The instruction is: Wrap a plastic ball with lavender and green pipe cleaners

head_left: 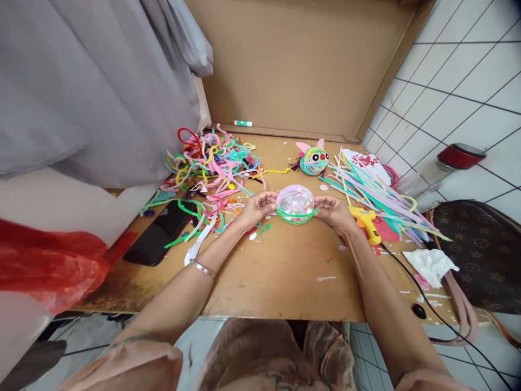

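Note:
A clear, rounded plastic shell (298, 202) stands over the middle of the table, with coloured specks showing in or through it. Lilac fuzzy stem runs along its upper left edge, and a green pipe cleaner (296, 221) curves round its lower front. My left hand (260, 208) pinches the shell's left side, where the green strip starts. At the opposite side, my right hand (331, 209) has its fingers closed at the green strip's right end, against the shell. Behind it sits a finished-looking ball figure (313, 161) wrapped in coloured stems, with pink ears, eyes and a red nose.
Tangled pipe cleaners (215, 163) heap at the back left, near a black phone (157, 233). To the right lie straight pipe cleaners (374, 190), a yellow glue gun (367, 224) with its cord, a crumpled tissue (431, 266) and a brown bag (480, 255). A glue stick (243, 124) lies behind.

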The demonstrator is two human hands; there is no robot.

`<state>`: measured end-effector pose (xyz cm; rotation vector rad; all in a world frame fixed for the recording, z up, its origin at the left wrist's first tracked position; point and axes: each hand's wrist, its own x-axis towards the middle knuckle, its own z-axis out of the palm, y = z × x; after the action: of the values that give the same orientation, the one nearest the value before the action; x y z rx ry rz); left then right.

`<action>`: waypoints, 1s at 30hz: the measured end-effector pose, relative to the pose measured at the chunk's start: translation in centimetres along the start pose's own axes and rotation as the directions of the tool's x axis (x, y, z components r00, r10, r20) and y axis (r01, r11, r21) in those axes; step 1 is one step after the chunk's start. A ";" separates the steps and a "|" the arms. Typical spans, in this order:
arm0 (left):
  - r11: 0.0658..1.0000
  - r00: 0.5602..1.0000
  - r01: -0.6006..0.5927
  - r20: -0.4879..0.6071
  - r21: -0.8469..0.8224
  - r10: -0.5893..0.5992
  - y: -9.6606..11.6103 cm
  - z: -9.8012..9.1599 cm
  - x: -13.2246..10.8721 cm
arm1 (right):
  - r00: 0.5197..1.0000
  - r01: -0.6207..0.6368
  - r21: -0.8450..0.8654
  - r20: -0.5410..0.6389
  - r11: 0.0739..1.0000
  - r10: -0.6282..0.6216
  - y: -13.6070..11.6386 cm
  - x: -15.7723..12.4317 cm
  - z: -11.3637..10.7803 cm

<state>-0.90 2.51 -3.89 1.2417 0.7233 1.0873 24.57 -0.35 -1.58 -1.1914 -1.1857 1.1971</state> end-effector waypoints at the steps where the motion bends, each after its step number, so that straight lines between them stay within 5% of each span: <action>1: 1.000 1.000 -0.003 -0.003 0.002 0.003 0.0 0.0 0.0 | 1.000 -0.003 0.011 0.006 1.000 0.003 0.0 0.0 0.1; 30: 1.000 0.999 0.028 -0.029 -0.005 -0.028 0.3 -0.3 0.0 | 0.995 -0.101 -0.069 0.012 0.993 0.102 -0.1 1.0 -0.5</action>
<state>-1.23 2.63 -3.70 1.2109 0.7574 1.0851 25.07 0.65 -1.43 -1.3087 -1.1974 1.2514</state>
